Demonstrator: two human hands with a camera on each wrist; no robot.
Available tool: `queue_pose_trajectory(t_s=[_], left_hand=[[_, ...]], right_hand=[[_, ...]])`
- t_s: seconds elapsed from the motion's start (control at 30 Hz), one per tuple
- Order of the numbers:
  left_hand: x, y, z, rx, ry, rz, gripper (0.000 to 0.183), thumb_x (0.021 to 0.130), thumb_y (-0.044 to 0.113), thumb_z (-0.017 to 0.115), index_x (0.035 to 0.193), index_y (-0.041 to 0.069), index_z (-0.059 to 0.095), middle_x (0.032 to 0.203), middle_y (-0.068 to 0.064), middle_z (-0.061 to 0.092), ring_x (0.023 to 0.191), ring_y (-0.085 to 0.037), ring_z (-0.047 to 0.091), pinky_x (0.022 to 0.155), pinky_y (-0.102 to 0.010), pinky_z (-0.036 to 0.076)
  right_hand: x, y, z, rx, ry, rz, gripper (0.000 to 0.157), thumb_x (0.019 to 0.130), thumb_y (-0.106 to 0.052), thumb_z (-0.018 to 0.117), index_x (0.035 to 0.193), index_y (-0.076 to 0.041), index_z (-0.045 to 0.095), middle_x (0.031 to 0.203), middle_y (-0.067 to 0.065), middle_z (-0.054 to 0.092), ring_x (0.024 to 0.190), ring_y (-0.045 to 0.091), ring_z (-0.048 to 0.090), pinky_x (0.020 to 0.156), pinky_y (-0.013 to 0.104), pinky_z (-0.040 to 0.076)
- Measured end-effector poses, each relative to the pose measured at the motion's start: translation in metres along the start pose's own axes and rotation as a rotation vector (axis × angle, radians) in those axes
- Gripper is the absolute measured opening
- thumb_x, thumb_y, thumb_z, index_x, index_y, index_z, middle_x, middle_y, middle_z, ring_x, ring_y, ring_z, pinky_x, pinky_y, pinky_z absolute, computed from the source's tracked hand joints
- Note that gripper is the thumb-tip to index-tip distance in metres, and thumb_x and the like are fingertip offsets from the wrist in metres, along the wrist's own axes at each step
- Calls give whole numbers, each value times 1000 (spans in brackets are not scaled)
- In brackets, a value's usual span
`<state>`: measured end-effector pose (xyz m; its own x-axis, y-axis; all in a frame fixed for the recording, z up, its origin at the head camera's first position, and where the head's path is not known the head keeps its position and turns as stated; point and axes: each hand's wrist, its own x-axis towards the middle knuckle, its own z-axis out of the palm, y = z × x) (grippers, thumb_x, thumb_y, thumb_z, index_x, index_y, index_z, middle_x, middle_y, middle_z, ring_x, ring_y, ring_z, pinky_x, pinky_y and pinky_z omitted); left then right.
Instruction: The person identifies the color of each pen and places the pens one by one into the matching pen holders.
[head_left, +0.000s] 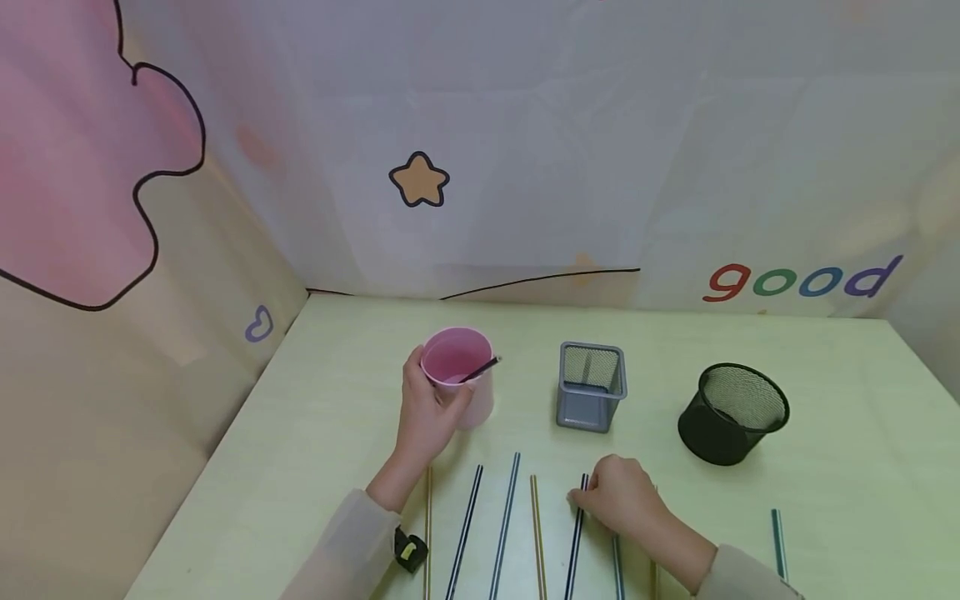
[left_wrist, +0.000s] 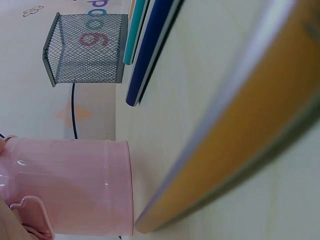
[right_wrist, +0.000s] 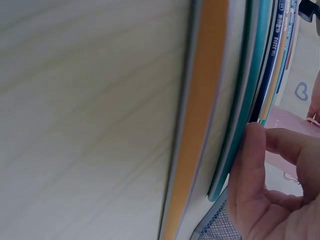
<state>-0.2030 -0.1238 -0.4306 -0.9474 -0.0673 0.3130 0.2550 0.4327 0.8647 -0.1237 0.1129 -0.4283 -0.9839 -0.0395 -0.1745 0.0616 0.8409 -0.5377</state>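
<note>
My left hand (head_left: 427, 412) holds a pink bucket (head_left: 477, 406) by its rim and side, keeping it upright. A thin dark stick, perhaps a pencil (head_left: 481, 369), leans out over the bucket's rim; its lower end is hidden. In the left wrist view, the bucket (left_wrist: 75, 185) shows a small wire handle. My right hand (head_left: 624, 497) pinches the far end of a dark blue pencil (head_left: 575, 542) between thumb and fingers. That pencil lies in a spaced row. In the right wrist view, my fingertips (right_wrist: 255, 131) meet its end, beside a teal pencil (right_wrist: 245, 90).
A grey square mesh holder (head_left: 590, 408) stands right of the bucket, and a black round mesh holder (head_left: 720, 433) farther right. Several yellow, blue and teal pencils (head_left: 506, 525) lie along the near table (head_left: 300, 467). A black strap item (head_left: 409, 551) sits by my left sleeve.
</note>
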Motion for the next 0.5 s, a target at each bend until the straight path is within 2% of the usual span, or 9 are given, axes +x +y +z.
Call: queue_pose_trajectory(t_s=[0.23,0.5], left_hand=[[-1,1,2,-12,-5,-5,84,83,19,71,145,3,18,141,-19,34,130,-37,40,105,-50,40],[-1,2,-1,-1,1,2,83,83,19,71,145,2,18,140,-19,35,129,-37,40,104,-51,40]], right_hand=[[4,1,-3,22,-44,39,33,76,-11,71,48,-7,54,33,-5,40,29,6,42,40,22,41],[7,0,-1,106,-84,100,29,78,-9,66,51,-5,56,39,-1,51,30,8,49,37,23,46]])
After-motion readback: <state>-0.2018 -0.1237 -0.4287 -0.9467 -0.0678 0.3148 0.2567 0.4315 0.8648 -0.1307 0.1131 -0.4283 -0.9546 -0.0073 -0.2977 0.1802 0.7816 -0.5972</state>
